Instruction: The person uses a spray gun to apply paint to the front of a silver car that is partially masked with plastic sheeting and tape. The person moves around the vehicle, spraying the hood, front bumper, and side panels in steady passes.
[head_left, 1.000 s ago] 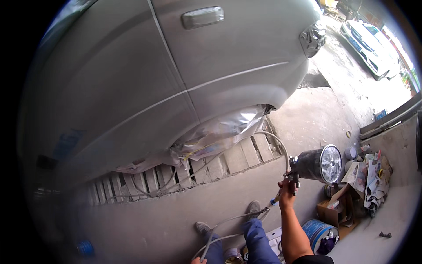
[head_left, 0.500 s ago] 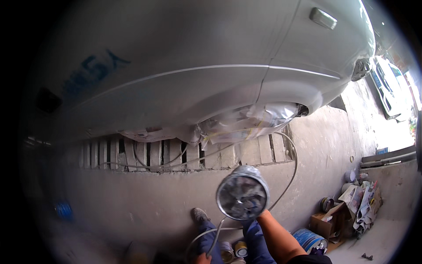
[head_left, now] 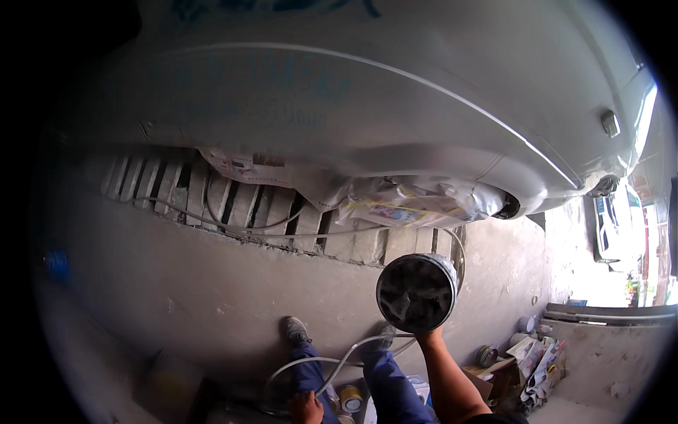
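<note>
The spray gun point(head_left: 415, 293) is between four and five o'clock; the right grip point(head_left: 429, 336) grasps it, fingers hidden; the left grip point(head_left: 306, 408) clasps a hose point(head_left: 339, 371) at six; dusty grey floor point(head_left: 233, 297) spreads beneath, with slats point(head_left: 244, 207) toward nine; a grey van point(head_left: 424, 99) fills twelve; papers point(head_left: 542, 367) heap at four.
</note>
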Demonstrator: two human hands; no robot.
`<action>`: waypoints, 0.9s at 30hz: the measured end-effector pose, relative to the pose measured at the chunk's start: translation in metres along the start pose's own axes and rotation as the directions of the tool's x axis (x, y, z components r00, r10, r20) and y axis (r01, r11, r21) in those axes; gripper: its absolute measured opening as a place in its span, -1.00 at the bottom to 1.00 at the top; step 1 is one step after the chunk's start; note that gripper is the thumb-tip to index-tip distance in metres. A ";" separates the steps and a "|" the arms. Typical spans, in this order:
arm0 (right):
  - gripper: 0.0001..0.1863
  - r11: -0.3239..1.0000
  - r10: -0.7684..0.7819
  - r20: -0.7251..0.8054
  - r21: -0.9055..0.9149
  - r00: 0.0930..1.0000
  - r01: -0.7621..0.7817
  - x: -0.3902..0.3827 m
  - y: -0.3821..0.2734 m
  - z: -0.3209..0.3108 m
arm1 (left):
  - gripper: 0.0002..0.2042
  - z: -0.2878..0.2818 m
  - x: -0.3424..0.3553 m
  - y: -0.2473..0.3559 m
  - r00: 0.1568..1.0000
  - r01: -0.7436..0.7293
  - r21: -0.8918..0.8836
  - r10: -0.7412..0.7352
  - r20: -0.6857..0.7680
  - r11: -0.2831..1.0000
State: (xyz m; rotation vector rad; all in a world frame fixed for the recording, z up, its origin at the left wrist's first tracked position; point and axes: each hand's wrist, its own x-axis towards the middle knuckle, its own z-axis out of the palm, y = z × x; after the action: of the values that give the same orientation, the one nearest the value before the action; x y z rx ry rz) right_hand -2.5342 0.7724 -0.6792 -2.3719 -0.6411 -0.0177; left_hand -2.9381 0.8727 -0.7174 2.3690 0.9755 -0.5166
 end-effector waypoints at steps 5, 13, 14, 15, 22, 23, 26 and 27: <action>-0.49 0.990 -0.116 0.024 -0.078 0.993 0.118 0.034 -0.055 0.051 | -0.72 -0.001 0.004 -0.005 0.998 0.001 -0.082 -0.007 -0.070 0.997; -0.43 0.994 -0.079 0.274 -0.053 0.958 0.097 0.054 -0.068 0.182 | -0.65 0.002 -0.001 -0.014 0.991 0.034 -0.161 -0.053 -0.120 0.986; -0.43 0.990 -0.115 0.276 -0.046 0.954 0.132 0.059 -0.075 0.193 | -0.64 0.003 -0.002 -0.017 0.990 0.045 -0.169 -0.067 -0.126 0.985; -0.44 0.991 -0.118 0.290 -0.025 0.950 0.131 0.063 -0.079 0.204 | -0.63 0.004 -0.002 -0.018 0.988 0.055 -0.179 -0.080 -0.133 0.982; -0.43 0.992 -0.100 0.238 -0.054 0.966 0.116 0.072 -0.086 0.200 | -0.62 0.000 0.000 -0.029 0.986 0.059 -0.242 -0.095 -0.140 0.969; -0.45 0.992 -0.096 0.229 -0.058 0.969 0.112 0.064 -0.086 0.187 | -0.62 -0.002 0.000 -0.030 0.986 0.057 -0.241 -0.092 -0.137 0.969; -0.50 0.989 -0.130 0.175 -0.045 0.976 0.140 0.041 -0.095 0.133 | -0.62 -0.004 0.000 -0.036 0.986 0.067 -0.240 -0.101 -0.130 0.968; -0.49 0.976 -0.171 0.147 -0.108 0.974 0.187 0.031 -0.083 0.111 | -0.62 -0.003 0.002 -0.037 0.987 0.061 -0.244 -0.094 -0.128 0.968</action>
State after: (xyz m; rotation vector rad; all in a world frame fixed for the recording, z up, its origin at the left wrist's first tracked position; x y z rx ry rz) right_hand -2.5619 0.9087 -0.7092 -2.4390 -0.9436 0.0281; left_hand -2.9632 0.8976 -0.7274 2.1786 1.1291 -0.2483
